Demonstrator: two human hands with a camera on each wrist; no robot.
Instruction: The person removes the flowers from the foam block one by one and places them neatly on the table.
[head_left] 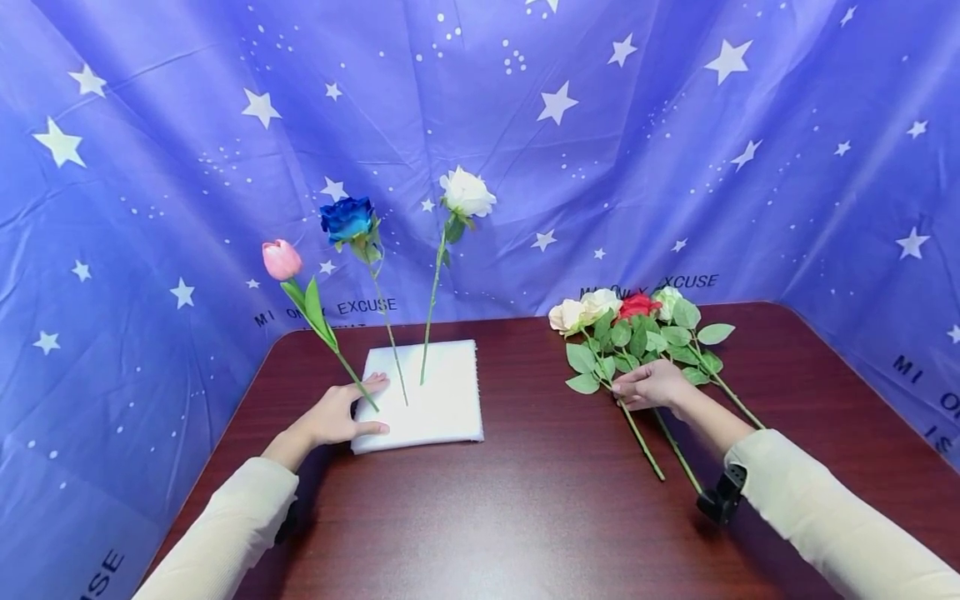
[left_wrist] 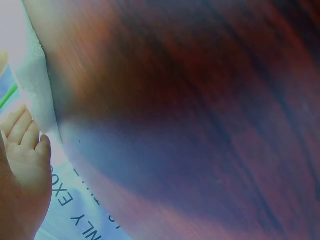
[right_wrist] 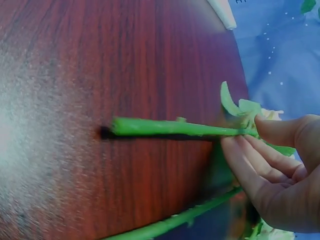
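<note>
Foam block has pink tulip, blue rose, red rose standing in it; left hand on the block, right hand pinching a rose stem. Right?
No: a white rose, not a red one, stands in the foam block with the pink tulip and blue rose; the head view shows it. The rest holds.

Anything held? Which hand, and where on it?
Right hand pinches a cream rose by its stem, below the leaves. Left hand grips nothing; it rests on the white foam.
</note>
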